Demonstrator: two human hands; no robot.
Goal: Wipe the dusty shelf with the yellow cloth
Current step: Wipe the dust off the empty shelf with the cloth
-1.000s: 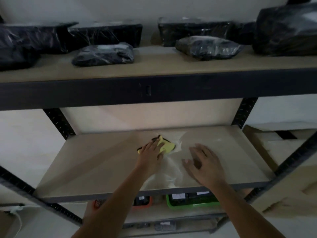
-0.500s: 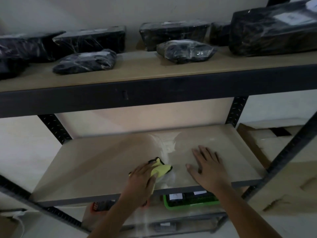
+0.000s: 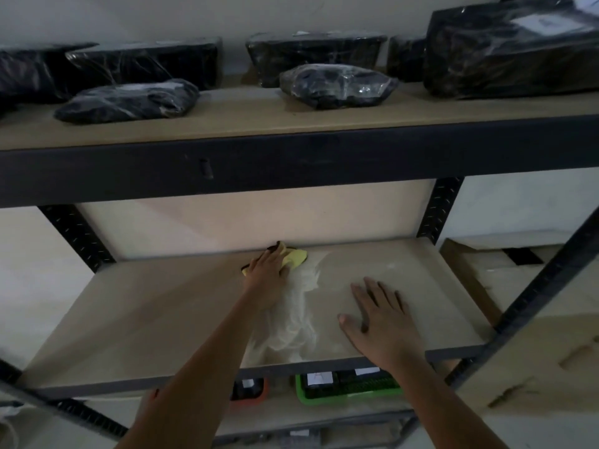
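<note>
The dusty shelf is the middle board of a dark metal rack, tan, with pale dust streaks down its centre. My left hand presses the yellow cloth flat against the board at its back edge, near the middle. Part of the cloth shows beyond my fingers and a corner at my wrist. My right hand lies flat on the board to the right, fingers spread, holding nothing.
The upper shelf carries several black plastic-wrapped packages. Its dark front beam hangs above my arms. Below are a green tray and an orange-edged box. Cardboard boxes stand to the right.
My left hand has pushed the cloth from the shelf's front edge back to its rear edge. My right hand has stayed flat in about the same place.
</note>
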